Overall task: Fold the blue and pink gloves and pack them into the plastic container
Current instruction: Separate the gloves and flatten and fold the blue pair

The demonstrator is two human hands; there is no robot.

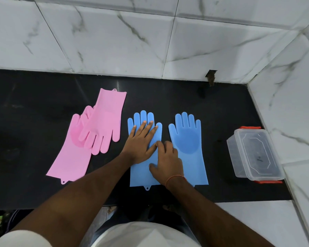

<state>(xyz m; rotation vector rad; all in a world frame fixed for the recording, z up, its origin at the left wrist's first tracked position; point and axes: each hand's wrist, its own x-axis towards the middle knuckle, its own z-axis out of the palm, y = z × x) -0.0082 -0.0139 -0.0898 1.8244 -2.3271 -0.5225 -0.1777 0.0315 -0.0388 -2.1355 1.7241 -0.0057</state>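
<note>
Black polished counter under white marble-veined tiles is where I am working, and both my hands are down on the left blue glove (143, 168). My left hand (141, 141) lies flat on its palm area, fingers straight and spread, pressing and gripping nothing. My right hand (168, 157) rests on the cuff half with the fingers a little bent, fingertips pressing the rubber; I see no pinch, so it holds nothing. Just at 3 o'clock of that glove lies the right blue glove (187, 143), flat, palm pad up, its cuff edge touching or slightly overlapping its mate, I cannot tell which. At 9 o'clock the two pink gloves (96, 132) lie crossed, one over the other, pointing opposite ways. The plastic container (255, 155) with red clips sits well off at 3 o'clock by the side wall; whether a lid is on it I cannot tell. These look like silicone: soft, floppy, light, likely tacky against the stone and springy at a fold, so I judge I should hold the middle down with one hand and take the fingers' end or cuff edge with the other. Nothing is folded yet. The counter (34, 122) runs on to 9 o'clock, and a small chipped gap (210, 77) shows in the tile at 12 o'clock.
</note>
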